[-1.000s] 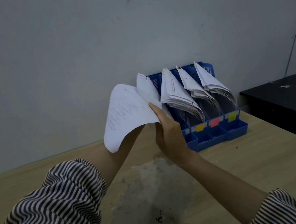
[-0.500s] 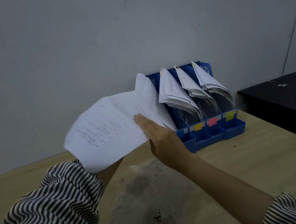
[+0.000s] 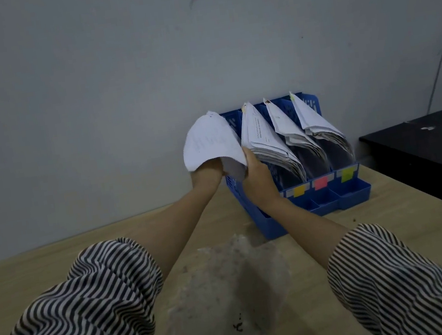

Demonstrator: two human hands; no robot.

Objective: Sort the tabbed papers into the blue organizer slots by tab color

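Observation:
The blue organizer (image 3: 355, 194) stands against the wall with several slots of leaning white paper stacks (image 3: 267, 143). Yellow (image 3: 299, 190), pink (image 3: 321, 182) and green (image 3: 347, 174) tabs mark its front. A curved white sheet (image 3: 210, 143) bends over the leftmost slot. My left hand (image 3: 205, 174) holds it from beneath, fingers hidden by the sheet. My right hand (image 3: 259, 179) reaches up between this sheet and the second stack, its straight fingers touching the sheet's right edge.
The organizer sits on a wooden table (image 3: 395, 227) with a pale worn patch (image 3: 225, 281) in the middle. A black surface (image 3: 426, 148) adjoins at the right. A grey wall stands right behind the organizer.
Both hands moved forward and right to the organizer. The sheet, held out flat to the left before, now curls over the leftmost slot.

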